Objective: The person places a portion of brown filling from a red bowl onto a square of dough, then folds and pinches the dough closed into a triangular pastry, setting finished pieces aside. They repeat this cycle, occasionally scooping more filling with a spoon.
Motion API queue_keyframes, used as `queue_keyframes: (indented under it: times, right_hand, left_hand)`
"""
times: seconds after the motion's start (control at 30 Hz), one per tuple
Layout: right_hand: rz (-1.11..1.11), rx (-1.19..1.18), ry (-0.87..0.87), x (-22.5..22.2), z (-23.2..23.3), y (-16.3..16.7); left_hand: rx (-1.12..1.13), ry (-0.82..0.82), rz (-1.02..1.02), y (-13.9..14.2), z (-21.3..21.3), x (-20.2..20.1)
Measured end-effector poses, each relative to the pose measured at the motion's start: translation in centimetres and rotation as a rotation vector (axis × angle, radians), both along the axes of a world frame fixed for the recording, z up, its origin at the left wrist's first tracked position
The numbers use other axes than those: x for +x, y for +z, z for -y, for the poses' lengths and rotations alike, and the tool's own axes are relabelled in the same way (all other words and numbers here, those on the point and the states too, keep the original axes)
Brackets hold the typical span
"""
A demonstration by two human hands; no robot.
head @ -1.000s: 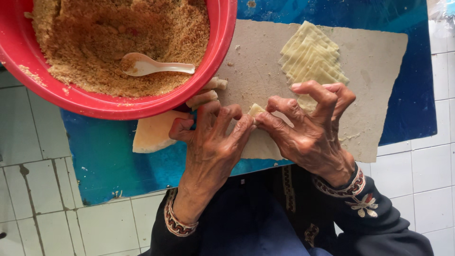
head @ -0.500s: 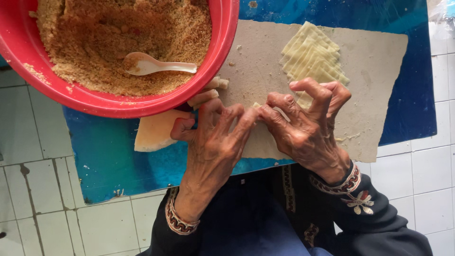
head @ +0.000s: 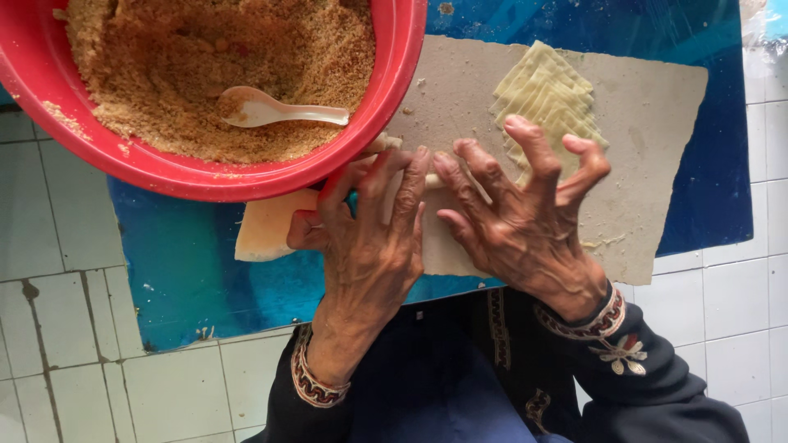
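Head view: a roll [head: 435, 179] is lying on the grey board [head: 657, 205], mostly hidden under the fingertips; seemingly mid-rolling, with a stack of wrappers [head: 546, 90] waiting and the red bowl [head: 394, 90] full of filling. Left hand [head: 369, 238] and right hand [head: 525, 221] are arching side by side, fingers curled and pressing down on the roll.

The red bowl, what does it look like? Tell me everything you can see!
The red bowl is big, round and looks like plastic. It sits at the top left, its far side cut off by the picture's edge, resting on the blue mat and overlapping the grey board. It is full of brown crumbly filling, with crumbs stuck along its rim. A pale spoon lies in the filling, handle pointing right. The left hand works just below the rim, very close to it.
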State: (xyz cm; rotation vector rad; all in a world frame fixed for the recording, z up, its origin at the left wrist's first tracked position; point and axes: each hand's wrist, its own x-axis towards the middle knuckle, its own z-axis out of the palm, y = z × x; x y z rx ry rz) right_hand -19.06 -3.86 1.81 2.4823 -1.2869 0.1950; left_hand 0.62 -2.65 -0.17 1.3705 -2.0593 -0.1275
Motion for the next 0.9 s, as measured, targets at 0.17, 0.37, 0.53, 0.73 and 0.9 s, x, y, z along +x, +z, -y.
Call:
queue_keyframes:
  times: [0.17,0.37,0.53,0.73,0.9]
  right_hand:
    - [0.013,0.055,-0.013,1.0,1.9,0.2]
    - [0.252,0.138,-0.023,0.6,1.9,0.5]
    - [0.332,0.043,0.003,1.2,2.0,0.3]
    - [0.427,-0.033,0.059,4.8,1.1,1.6]
    - [0.325,-0.173,0.053,8.9,2.0,1.3]
  left_hand:
    - [-0.086,0.132,-0.112,-0.1,-0.3,0.0]
    - [-0.202,0.272,-0.32,0.0,-0.9,0.6]
    - [-0.284,0.354,-0.488,-1.0,-1.4,0.6]
    - [-0.3,0.402,-0.615,-2.4,-1.7,0.4]
    - [-0.329,0.397,-0.507,-2.4,-1.3,0.7]
